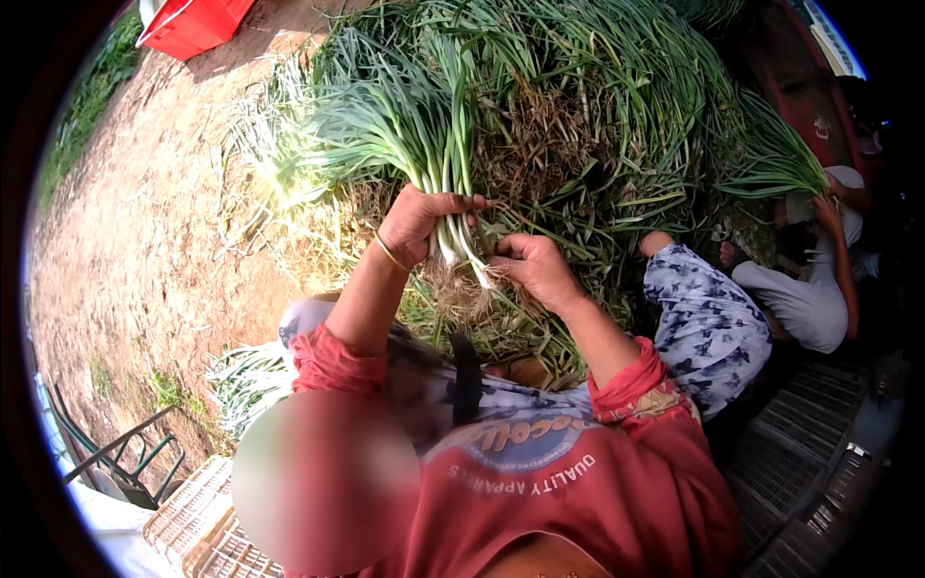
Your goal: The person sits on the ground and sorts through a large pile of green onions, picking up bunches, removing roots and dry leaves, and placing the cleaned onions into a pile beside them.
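My left hand (426, 220) is closed around the pale stalks of a bunch of green onions (405, 134), whose leaves fan out upward and whose stringy roots hang below the fist. At the lower right of those roots is my right hand (535, 267), its thumb and forefinger pinched near the white root ends; whether it grips a root or leaf strand is too small to tell. A large heap of green onions (650, 94) lies beyond both hands, with a patch of brown roots (542, 137) in its middle.
Loose leaves and trimmings surround my legs. At the right, a seated co-worker (824, 274) holds another bunch (788, 159). A red crate (191, 29) stands at the top left, pale plastic crates (191, 506) at the lower left, and dark crates (780, 441) at the lower right.
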The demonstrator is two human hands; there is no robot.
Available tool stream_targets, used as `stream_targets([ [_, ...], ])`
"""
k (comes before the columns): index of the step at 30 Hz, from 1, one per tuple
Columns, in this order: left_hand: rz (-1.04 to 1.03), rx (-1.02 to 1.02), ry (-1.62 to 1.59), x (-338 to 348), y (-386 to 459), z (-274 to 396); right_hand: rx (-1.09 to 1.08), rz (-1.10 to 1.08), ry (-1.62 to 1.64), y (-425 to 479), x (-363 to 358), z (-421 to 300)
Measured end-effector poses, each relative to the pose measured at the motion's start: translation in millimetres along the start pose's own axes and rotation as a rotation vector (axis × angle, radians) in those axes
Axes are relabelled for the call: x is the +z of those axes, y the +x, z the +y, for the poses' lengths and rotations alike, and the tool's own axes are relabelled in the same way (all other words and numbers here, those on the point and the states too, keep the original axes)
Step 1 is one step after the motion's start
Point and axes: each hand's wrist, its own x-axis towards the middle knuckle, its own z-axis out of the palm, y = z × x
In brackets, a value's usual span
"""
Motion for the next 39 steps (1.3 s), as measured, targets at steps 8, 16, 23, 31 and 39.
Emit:
stream_targets([
  [8,0.122,0.113,0.058,-3.5,6.8,6.1,-0.016,0.240,0.445,15.4,11.4,-9.2],
  [16,0.046,0.222,-0.323,-25.7,15.5,13.4,-0.302,0.644,0.738,-31.7,-110.3,7.4],
  [23,0.024,0.197,-0.421,-14.0,25.0,-0.1,-0.269,0.237,0.111,-0.9,-38.2,-13.9],
  [31,0.099,0.141,-0.242,-1.3,21.1,-1.0,-0.174,0.219,0.181,30.6,5.2,-35.1],
  [39,0.144,0.166,-0.270,-5.2,28.1,1.5,-0.146,0.274,0.652,-38.8,-53.0,-27.9],
])
